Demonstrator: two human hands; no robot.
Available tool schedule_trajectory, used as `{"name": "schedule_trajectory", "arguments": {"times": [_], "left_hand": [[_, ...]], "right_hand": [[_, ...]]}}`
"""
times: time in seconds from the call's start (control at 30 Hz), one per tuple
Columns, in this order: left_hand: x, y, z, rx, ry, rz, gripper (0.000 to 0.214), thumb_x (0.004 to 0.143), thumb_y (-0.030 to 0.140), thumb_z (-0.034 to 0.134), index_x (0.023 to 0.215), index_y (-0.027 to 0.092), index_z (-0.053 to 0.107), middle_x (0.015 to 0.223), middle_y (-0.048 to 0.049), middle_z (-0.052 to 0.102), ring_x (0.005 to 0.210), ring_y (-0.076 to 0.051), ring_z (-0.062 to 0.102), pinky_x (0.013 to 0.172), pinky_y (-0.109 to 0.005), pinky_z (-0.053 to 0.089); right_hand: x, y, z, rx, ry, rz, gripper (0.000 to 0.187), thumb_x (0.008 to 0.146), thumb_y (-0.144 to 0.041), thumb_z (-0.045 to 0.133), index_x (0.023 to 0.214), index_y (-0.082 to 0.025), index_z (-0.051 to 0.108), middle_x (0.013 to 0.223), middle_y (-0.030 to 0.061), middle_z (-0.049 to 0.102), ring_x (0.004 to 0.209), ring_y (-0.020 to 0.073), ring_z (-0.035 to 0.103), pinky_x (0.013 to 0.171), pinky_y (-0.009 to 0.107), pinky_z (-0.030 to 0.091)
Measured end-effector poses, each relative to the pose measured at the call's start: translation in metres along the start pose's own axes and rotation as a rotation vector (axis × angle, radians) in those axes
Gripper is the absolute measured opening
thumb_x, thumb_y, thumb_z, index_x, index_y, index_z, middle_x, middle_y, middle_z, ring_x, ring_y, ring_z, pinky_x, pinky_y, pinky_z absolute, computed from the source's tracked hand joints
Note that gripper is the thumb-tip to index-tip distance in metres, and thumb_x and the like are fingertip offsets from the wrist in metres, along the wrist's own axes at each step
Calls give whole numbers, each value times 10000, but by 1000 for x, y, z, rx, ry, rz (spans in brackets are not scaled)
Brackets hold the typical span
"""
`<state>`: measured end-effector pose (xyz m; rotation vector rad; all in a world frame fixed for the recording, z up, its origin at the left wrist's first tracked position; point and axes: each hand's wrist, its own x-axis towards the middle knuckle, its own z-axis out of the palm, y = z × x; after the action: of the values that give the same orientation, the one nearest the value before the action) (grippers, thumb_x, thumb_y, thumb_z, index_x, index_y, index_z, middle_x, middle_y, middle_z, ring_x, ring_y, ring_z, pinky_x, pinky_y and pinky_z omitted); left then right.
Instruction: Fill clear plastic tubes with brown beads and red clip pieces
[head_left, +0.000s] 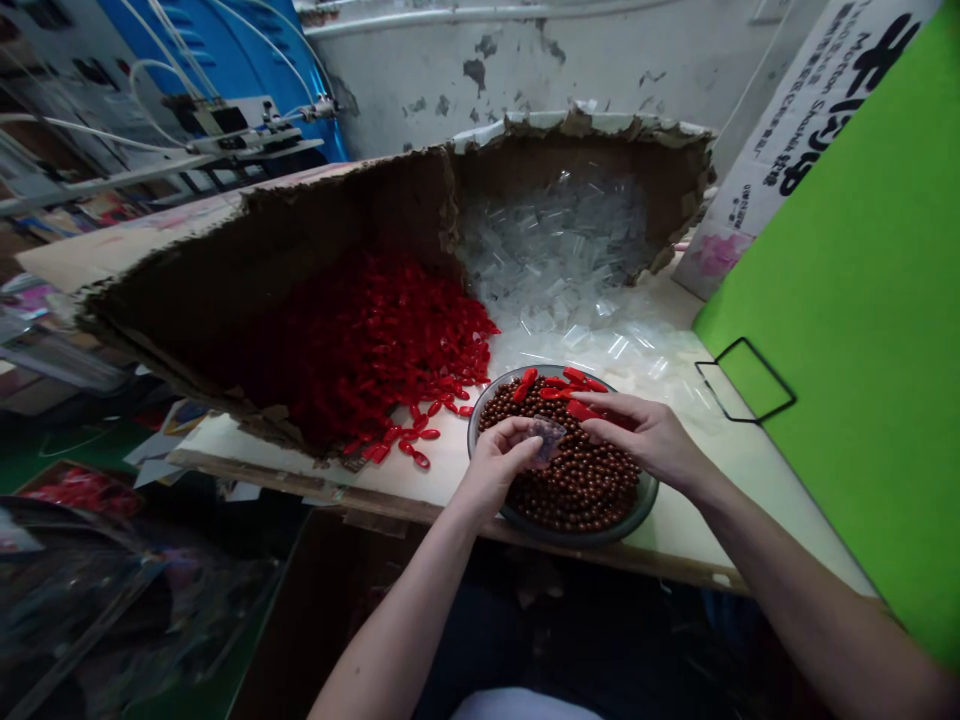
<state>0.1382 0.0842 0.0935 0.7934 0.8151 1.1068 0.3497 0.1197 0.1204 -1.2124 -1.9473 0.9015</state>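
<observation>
Left hand (pixel 491 465) has 1 small clear plastic bag (pixel 549 438) in its fingers (pixel 517 431), pinched tight together on it. Right hand (pixel 637 435) is over a round bowl (pixel 471 432), w/ its fingers (pixel 600 403) close together on the red beads. Can't tell if they're clamped on one.

Bowl sits on the bench (pixel 675 540), right in front of the person. It's full of small, round, shiny brown beads (pixel 577 490), too many to count, w/ approx 8 long red oval beads (pixel 555 392) on top.

Behind the bowl is 1 torn cardboard box (pixel 585 150) w/ a big red heap (pixel 375 350) of the same beads & a big heap of clear bags (pixel 555 260). Some red ones lie out on the bench, just left of the bowl. 1 green board (pixel 847 330) stands on the right.
</observation>
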Motion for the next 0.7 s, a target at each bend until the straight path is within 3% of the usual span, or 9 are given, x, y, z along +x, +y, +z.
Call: {"name": "schedule_trajectory", "arguments": {"times": [0.17, 0.47, 0.7], "left_hand": [[-2, 0, 9, 75, -23, 29, 287, 733, 305, 715, 965, 150, 648, 892, -41, 697, 810, -148, 651, 709, -254, 538], [-7, -1, 19, 106, 48, 35, 346, 710, 337, 723, 989, 139, 669, 883, -49, 708, 794, -162, 654, 691, -266, 546], [-15, 2, 19, 171, 0, 37, 348, 763, 323, 676, 1055, 135, 682, 916, -63, 714, 766, -142, 653, 678, -234, 533]], "right_hand": [[-7, -24, 9, -8, 22, -68, 313, 863, -353, 586, 1162, -292, 660, 1194, 13, 666, 1103, 219, 612, 1016, 429, 447], [-22, -31, 24, -282, 127, -206, 388, 939, -254, 450, 1314, -225, 545, 1257, 44, 625, 1127, 196, 603, 1036, 357, 450], [-30, -29, 21, -436, 83, -332, 426, 949, -185, 422, 1372, -204, 462, 1298, 55, 594, 1152, 176, 585, 1028, 356, 460]]}}
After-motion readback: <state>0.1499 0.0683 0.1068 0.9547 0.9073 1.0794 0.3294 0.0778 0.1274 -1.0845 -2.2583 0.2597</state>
